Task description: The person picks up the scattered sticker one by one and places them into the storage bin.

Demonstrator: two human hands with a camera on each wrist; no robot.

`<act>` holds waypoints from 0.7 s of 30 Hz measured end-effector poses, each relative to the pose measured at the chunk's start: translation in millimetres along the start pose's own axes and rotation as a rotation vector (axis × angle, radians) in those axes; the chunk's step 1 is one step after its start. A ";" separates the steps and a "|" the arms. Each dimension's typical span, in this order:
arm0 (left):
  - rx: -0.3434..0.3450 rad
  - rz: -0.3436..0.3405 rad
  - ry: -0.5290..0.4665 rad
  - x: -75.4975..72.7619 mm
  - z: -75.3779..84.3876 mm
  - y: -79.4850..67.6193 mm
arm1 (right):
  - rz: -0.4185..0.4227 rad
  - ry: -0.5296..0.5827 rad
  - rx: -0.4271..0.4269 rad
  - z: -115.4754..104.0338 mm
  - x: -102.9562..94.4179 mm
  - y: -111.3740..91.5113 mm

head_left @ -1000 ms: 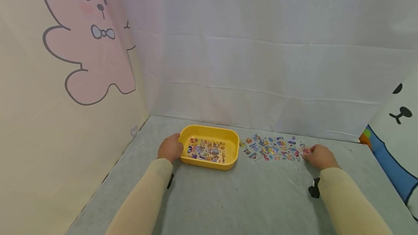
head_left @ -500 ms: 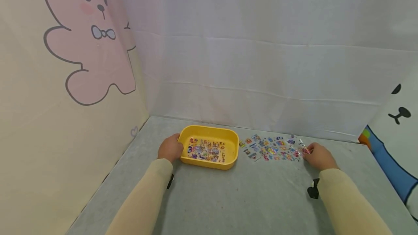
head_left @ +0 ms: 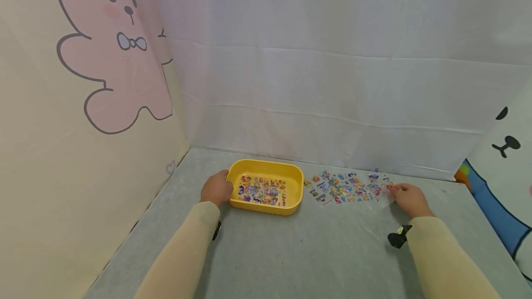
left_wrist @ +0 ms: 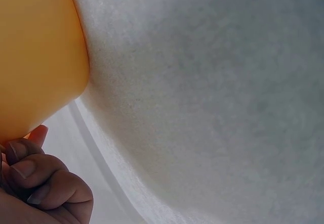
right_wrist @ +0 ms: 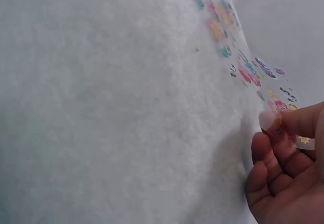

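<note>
My left hand (head_left: 217, 188) grips the left end of a yellow tray (head_left: 266, 208); in the left wrist view its curled fingers (left_wrist: 55, 178) meet the tray's wall (left_wrist: 40, 57). Inside the tray lies a clear sheet of small colourful stickers (head_left: 262, 191). To the right of the tray, more clear sticker sheets (head_left: 345, 190) lie on the table, seemingly overlapping. Between thumb and fingers my right hand (head_left: 411, 199) pinches the right end of a sticker sheet, and that end is lifted off the table. The right wrist view shows the thumb on the sheet (right_wrist: 268, 77).
A grey cloth-covered table (head_left: 299, 253) spreads under everything. A white curtain (head_left: 332, 82) hangs along its back edge. On the left stands a cream panel (head_left: 41, 174) with a pink bear; at the right is another printed panel (head_left: 498, 188).
The right end of the sticker sheet has come up in my right hand's pinch, and its raised part has shifted. My left hand and the tray have hardly moved.
</note>
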State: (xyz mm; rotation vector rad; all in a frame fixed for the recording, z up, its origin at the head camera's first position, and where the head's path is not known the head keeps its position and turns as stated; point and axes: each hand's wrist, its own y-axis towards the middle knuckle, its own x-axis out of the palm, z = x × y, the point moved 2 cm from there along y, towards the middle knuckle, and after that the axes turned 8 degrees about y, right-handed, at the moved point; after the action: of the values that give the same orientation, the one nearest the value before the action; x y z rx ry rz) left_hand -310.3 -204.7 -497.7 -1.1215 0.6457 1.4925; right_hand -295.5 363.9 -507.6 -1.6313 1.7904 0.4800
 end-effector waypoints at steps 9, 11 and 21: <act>-0.003 0.002 -0.003 -0.8 -0.3 0.6 | -0.077 0.462 0.173 2.2 -0.4 -5.9; -0.002 0.004 -0.002 -1.1 -1.1 1.5 | -0.078 0.616 0.219 2.9 1.4 -9.6; -0.012 -0.009 -0.010 -1.0 0.8 -1.2 | 0.022 0.913 0.338 9.7 10.9 -23.6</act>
State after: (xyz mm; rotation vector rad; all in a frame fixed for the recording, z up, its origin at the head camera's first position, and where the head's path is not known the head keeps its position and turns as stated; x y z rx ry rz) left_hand -309.4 -204.1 -496.3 -1.1240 0.6242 1.4951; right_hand -270.4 358.7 -518.1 -1.6968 2.3361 -0.6509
